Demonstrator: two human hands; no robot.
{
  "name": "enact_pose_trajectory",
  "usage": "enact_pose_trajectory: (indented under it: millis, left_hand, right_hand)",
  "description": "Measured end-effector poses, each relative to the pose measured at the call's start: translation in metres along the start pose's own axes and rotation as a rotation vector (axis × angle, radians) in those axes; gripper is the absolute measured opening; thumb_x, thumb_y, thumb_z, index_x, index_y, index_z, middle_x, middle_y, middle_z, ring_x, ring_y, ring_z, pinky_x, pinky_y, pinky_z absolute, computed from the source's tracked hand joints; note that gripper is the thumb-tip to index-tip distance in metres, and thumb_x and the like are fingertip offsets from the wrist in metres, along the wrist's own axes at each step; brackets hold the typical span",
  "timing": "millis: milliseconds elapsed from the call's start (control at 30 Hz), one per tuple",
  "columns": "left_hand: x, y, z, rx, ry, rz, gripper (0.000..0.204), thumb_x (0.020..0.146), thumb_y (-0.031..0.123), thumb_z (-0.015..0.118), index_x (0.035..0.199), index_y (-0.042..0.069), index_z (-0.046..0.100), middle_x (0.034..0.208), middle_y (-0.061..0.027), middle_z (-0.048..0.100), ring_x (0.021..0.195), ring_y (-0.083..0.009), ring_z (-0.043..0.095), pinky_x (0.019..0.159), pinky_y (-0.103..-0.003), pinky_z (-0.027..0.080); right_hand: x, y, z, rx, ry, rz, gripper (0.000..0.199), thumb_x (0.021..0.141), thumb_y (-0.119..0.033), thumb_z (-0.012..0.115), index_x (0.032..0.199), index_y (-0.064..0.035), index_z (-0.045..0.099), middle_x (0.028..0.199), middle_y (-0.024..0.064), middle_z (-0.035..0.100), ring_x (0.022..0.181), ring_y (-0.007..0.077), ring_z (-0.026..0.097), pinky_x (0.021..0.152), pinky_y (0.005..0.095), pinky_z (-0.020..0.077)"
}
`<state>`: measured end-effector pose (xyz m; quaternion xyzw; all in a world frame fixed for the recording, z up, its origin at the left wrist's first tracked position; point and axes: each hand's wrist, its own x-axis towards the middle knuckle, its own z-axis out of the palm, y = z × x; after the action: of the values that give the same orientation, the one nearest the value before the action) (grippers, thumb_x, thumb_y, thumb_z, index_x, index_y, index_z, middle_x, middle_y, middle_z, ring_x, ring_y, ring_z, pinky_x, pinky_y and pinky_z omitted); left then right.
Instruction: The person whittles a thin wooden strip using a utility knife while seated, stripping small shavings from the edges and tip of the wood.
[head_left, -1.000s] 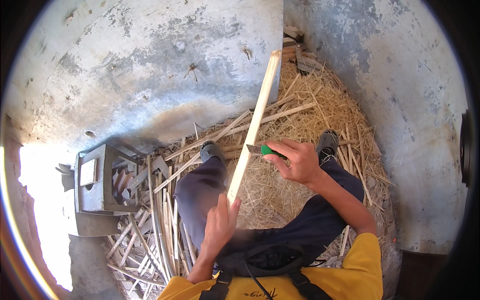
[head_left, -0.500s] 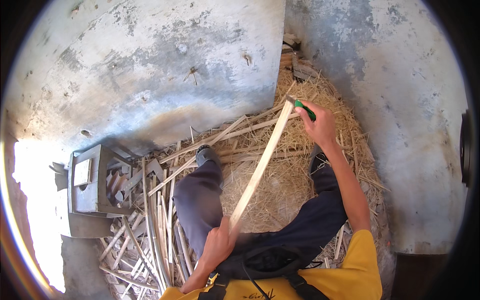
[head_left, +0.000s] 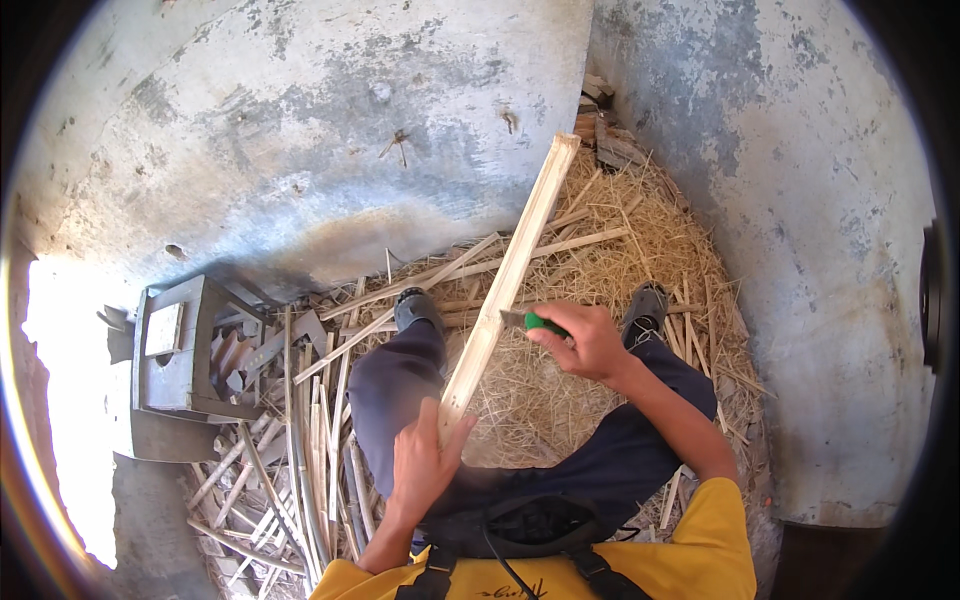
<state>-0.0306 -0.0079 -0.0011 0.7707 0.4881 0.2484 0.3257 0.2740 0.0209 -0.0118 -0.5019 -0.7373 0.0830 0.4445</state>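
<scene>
Pale, straight-grained wooden slat [head_left: 508, 280] slants above curly, straw-like shavings [head_left: 560, 410]. Left hand [head_left: 427, 458] pinches its lower end; right hand [head_left: 580, 340] clenches a green-handled knife [head_left: 538, 322], blade at slat's mid-edge. Paring judged partial: face mostly bared, streaky ridges left; depth of bite unclear.

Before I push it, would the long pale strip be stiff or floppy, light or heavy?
The long pale strip is probably stiff, since it extends straight beyond the left hand. It is likely light for its length, being narrow and held near its lower end.
</scene>
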Motion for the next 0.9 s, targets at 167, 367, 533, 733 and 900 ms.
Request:
enact_pose_trajectory:
  millis: [167,367,533,733,900]
  left_hand:
    - [0.003,0.004,0.004,0.011,0.003,0.004,0.039,0.102,0.027,0.079,0.099,0.002,0.049,0.072,-0.0243,0.066,0.068,-0.0516,0.065,0.058,-0.054,0.049]
    - [0.0,0.013,0.006,-0.057,-0.009,-0.017,0.038,0.104,0.028,0.075,0.1,0.0,0.049,0.074,-0.0259,0.064,0.069,-0.0517,0.063,0.063,-0.054,0.047]
    - [-0.001,0.016,0.004,-0.067,-0.042,-0.047,0.035,0.103,0.021,0.077,0.099,0.0,0.049,0.072,-0.0278,0.065,0.072,-0.0538,0.065,0.059,-0.054,0.048]
    - [-0.005,0.013,0.001,-0.047,-0.048,-0.048,0.034,0.102,0.02,0.077,0.1,-0.001,0.05,0.072,-0.0281,0.065,0.074,-0.0543,0.066,0.06,-0.054,0.048]
    - [-0.032,0.0,0.005,-0.021,-0.129,-0.113,0.035,0.103,0.025,0.075,0.102,-0.001,0.051,0.077,-0.0297,0.067,0.078,-0.0552,0.066,0.064,-0.057,0.049]
  right_hand:
    - [-0.003,-0.005,0.003,0.027,0.01,-0.011,0.029,0.097,-0.021,0.081,0.121,-0.0043,0.079,0.095,0.011,0.08,0.064,0.0213,0.071,0.057,0.0322,0.0557]
    - [-0.001,-0.009,-0.006,-0.04,-0.034,0.008,0.032,0.098,-0.027,0.08,0.123,-0.0069,0.079,0.103,0.0094,0.082,0.072,0.0242,0.077,0.057,0.0338,0.0572]
    - [-0.001,-0.005,-0.005,-0.071,-0.008,-0.035,0.032,0.098,-0.028,0.081,0.123,-0.0075,0.079,0.1,0.0076,0.082,0.068,0.0223,0.076,0.053,0.0333,0.0546]
    - [-0.004,-0.003,-0.002,-0.108,-0.009,0.012,0.031,0.101,-0.032,0.078,0.119,-0.0065,0.08,0.095,0.0092,0.081,0.066,0.0214,0.075,0.054,0.0333,0.0546]
    - [0.02,0.036,-0.028,-0.191,0.142,0.16,0.036,0.106,-0.036,0.072,0.116,-0.0024,0.081,0.087,0.0139,0.08,0.062,0.0213,0.072,0.056,0.0343,0.0546]
